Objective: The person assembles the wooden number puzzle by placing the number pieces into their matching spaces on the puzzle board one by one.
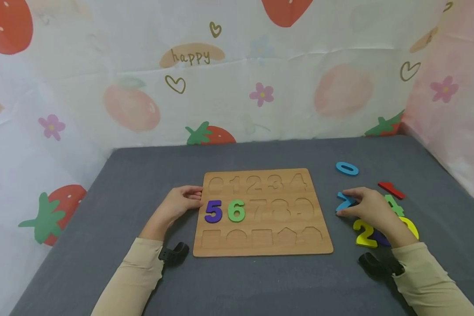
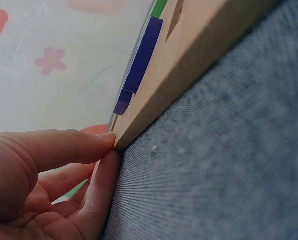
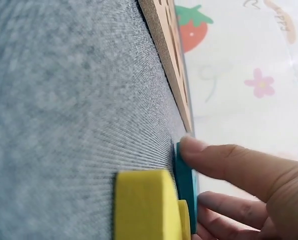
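Note:
A wooden number puzzle board [image 1: 241, 245] lies on the grey cloth, with a purple 5 [image 1: 213, 211] and a green 6 [image 1: 236, 211] in its middle row. At the board's left edge, my left hand [image 1: 178, 202] pinches the rim between thumb and fingers; the left wrist view shows the thumb [image 2: 84, 146] against the edge. To the right of the board, my right hand [image 1: 365, 209] holds a blue number piece [image 1: 344, 202], seemingly a 7, low over the cloth. Thumb and fingers lie on opposite sides of this piece [image 3: 185, 185] in the right wrist view.
Beyond the right hand lie a blue 0 [image 1: 346, 168], a red 1 [image 1: 392, 190] and a green 4 [image 1: 395, 205]. Nearer are a yellow 2 [image 1: 365, 234], a dark blue piece [image 1: 381, 238] and another yellow piece [image 1: 411, 227], partly hidden by the right wrist. A patterned curtain [image 1: 229, 101] stands behind.

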The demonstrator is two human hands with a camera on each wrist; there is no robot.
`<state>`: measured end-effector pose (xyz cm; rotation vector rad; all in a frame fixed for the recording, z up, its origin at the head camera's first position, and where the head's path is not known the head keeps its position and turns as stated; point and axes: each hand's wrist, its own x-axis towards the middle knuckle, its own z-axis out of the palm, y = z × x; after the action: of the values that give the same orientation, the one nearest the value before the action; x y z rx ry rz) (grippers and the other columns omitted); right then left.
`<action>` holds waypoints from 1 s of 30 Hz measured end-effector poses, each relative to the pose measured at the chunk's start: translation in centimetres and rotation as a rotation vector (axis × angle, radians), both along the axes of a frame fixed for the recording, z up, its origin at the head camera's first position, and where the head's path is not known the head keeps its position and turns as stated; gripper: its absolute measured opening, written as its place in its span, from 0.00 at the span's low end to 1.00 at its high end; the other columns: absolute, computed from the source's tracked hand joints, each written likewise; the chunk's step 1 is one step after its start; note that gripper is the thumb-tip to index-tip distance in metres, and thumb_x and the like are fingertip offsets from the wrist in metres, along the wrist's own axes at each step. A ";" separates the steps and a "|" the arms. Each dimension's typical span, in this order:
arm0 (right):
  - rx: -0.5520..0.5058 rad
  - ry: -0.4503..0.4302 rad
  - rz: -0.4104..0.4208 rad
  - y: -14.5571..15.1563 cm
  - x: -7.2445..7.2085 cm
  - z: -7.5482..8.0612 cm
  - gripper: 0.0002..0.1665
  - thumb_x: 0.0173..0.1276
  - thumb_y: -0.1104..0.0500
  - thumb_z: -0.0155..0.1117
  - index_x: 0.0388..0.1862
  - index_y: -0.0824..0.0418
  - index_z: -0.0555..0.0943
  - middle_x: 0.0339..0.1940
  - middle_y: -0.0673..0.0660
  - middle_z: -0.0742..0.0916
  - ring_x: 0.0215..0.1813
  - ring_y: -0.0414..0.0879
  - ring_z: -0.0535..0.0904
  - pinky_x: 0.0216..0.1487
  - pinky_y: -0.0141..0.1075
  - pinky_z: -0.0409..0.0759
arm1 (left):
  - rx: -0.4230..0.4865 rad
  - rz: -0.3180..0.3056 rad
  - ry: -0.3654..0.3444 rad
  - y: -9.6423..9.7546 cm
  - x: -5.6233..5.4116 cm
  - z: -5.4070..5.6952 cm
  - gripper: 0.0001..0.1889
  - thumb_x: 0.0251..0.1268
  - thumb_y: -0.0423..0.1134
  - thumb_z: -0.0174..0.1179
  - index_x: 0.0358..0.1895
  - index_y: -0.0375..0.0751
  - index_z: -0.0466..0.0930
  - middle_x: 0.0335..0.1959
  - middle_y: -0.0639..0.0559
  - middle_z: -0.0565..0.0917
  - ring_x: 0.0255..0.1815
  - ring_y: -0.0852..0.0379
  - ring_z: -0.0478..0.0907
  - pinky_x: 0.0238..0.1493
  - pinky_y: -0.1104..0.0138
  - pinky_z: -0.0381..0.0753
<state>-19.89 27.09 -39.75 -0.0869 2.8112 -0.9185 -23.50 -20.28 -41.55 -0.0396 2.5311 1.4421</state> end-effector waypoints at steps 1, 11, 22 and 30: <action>-0.005 0.001 -0.006 0.0 0.0 0.1 0.48 0.59 0.46 0.75 0.70 0.71 0.70 0.70 0.78 0.70 0.66 0.73 0.69 0.54 0.55 0.78 | 0.002 0.004 -0.002 0.0 0.0 0.0 0.27 0.66 0.32 0.63 0.68 0.34 0.72 0.61 0.36 0.79 0.62 0.44 0.77 0.65 0.53 0.73; -0.129 0.042 0.026 -2.8 0.9 1.7 0.45 0.59 0.47 0.76 0.70 0.66 0.72 0.72 0.72 0.71 0.70 0.71 0.69 0.62 0.60 0.75 | 0.009 -0.005 -0.004 0.3 -0.1 0.0 0.27 0.65 0.32 0.64 0.68 0.34 0.73 0.58 0.36 0.81 0.61 0.44 0.77 0.63 0.54 0.75; -0.282 0.070 0.148 -8.1 0.3 2.5 0.38 0.58 0.55 0.77 0.66 0.65 0.76 0.69 0.66 0.75 0.72 0.63 0.70 0.65 0.50 0.75 | 0.010 0.002 0.004 0.0 0.0 0.1 0.27 0.65 0.32 0.64 0.67 0.33 0.72 0.58 0.35 0.81 0.61 0.44 0.77 0.63 0.55 0.75; -0.349 0.046 0.226 -11.5 -0.5 1.9 0.36 0.57 0.59 0.77 0.66 0.64 0.77 0.68 0.65 0.76 0.72 0.61 0.72 0.66 0.46 0.76 | 0.008 0.002 0.004 0.1 -0.1 0.1 0.27 0.65 0.32 0.64 0.67 0.33 0.73 0.58 0.36 0.81 0.61 0.45 0.78 0.63 0.55 0.75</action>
<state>-20.41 15.62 -37.86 -0.4662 2.5784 -1.3479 -23.55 -20.21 -41.47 -0.0387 2.5295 1.4540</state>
